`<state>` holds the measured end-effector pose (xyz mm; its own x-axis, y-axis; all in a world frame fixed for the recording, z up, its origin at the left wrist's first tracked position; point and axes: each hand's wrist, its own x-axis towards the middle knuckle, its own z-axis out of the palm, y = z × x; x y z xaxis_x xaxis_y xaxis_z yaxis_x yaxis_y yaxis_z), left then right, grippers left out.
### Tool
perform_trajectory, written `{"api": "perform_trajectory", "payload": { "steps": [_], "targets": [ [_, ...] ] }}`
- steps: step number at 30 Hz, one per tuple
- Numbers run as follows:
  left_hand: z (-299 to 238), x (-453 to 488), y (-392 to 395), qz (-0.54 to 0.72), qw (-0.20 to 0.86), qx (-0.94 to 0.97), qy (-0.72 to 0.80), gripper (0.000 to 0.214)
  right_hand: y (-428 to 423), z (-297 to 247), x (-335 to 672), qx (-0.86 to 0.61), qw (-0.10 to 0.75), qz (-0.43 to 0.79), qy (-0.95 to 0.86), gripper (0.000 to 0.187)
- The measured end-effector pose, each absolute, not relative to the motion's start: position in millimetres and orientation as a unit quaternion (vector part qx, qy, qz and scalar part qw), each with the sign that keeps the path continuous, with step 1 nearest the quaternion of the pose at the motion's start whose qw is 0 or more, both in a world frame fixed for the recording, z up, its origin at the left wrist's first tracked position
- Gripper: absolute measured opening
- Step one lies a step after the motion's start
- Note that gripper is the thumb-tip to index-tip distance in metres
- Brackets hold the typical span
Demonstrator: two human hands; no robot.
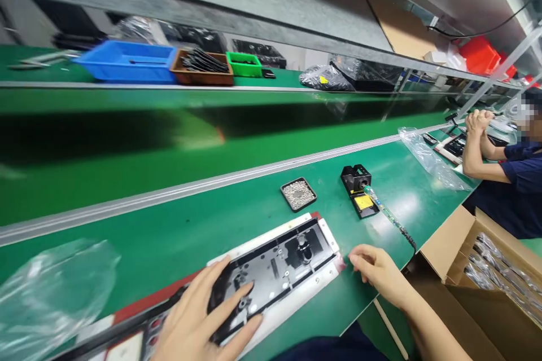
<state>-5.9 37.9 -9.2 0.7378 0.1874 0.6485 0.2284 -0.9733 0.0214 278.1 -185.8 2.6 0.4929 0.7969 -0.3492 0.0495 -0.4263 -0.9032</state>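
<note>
A long black panel [292,262] with holes and small fittings lies in a white fixture [322,287] on the green bench. My left hand [203,321] rests flat on the panel's near end, fingers spread over it. My right hand [375,268] hovers by the fixture's right end, fingertips touching its red corner [340,262], nothing held in it.
A small tray of screws [298,193] and a soldering iron in its black stand [359,189] sit beyond the panel. Clear plastic bags lie at left [51,287] and right [432,161]. An open cardboard box [486,271] stands at right. A co-worker's arms [483,146] rest farther along. Blue, brown and green bins [127,62] line the far side.
</note>
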Motion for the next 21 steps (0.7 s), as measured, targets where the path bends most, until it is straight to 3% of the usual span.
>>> {"api": "perform_trajectory", "payload": {
  "steps": [5,9,15,21],
  "targets": [
    [1.0,-0.7,29.5,-0.333,0.087,-0.93,-0.128,0.05,-159.2,24.2,247.0,-0.741,0.442,0.332,-0.38,0.051],
    [-4.5,-4.3,36.0,-0.34,0.093,-0.927,-0.131,0.05,-136.5,39.7,226.0,-0.808,0.373,0.236,-0.39,0.019],
    [-14.0,4.1,33.9,-0.353,0.079,-0.922,-0.137,0.045,-125.7,57.0,213.9,-0.859,0.281,0.194,-0.382,0.024],
    [4.7,-36.0,27.9,-0.332,0.082,-0.922,-0.183,0.04,-101.1,59.0,217.4,-0.903,0.129,0.17,-0.374,0.034]
  ]
}}
